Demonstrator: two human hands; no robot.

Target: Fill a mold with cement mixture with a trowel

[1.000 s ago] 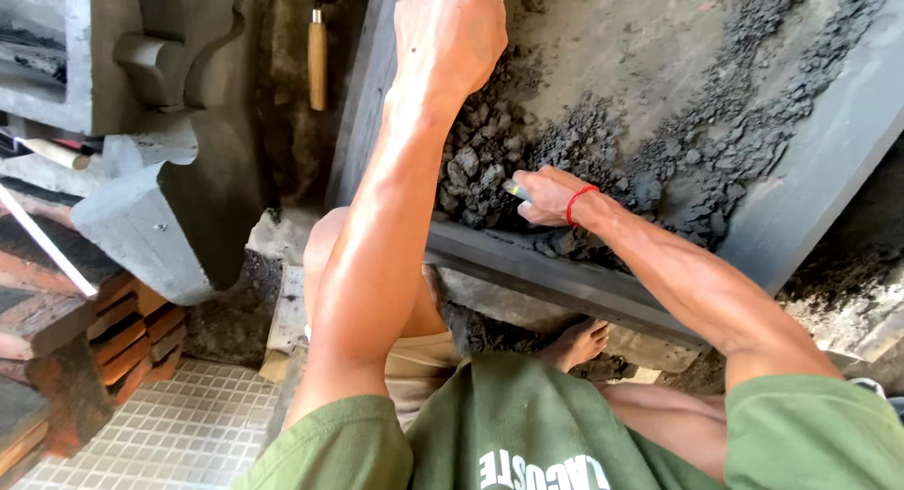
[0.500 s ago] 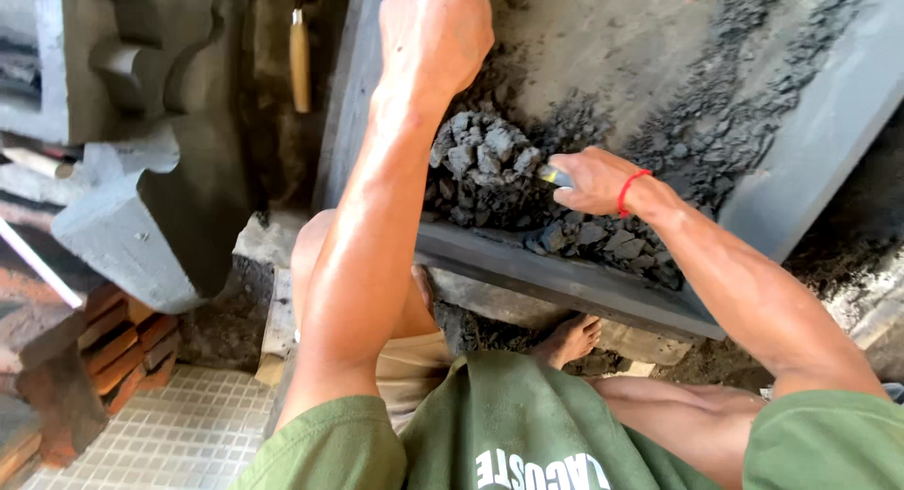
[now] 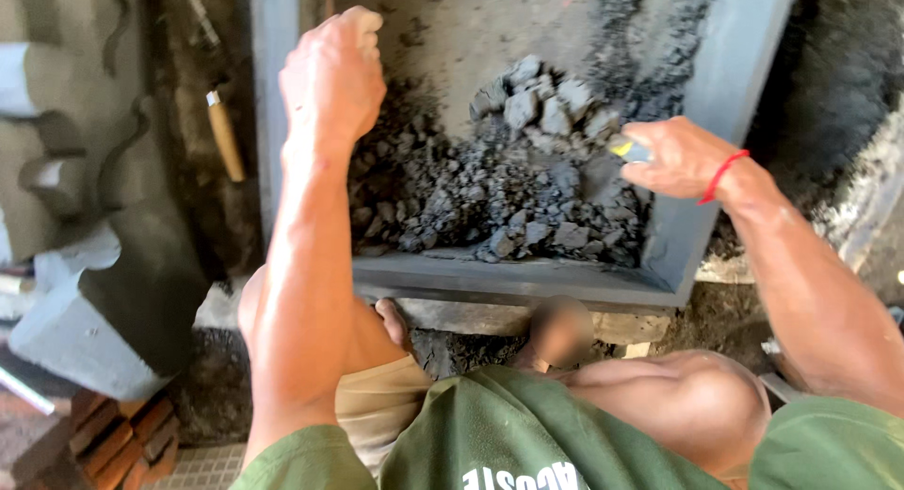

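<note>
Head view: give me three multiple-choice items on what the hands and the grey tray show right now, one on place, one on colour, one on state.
1. Where do the dark lumps lie?
A. heaped in the near corner of the grey tray
B. on the stacked bricks
C. in the person's lap

2. What colour is the band on the right wrist?
A. blue
B. red
C. white

3. How is the right hand now?
A. flat and open on the ground
B. out of view
C. closed on a small tool beside the heap

Answers: 1 A, the lumps pile against the tray's near rim and right wall. 2 B, a thin red loop crosses the wrist. 3 C, the fingers curl around a small yellow and grey tool whose tip pokes out toward the lumps. The left hand is a loose fist above the tray's left side, holding nothing visible.
</note>
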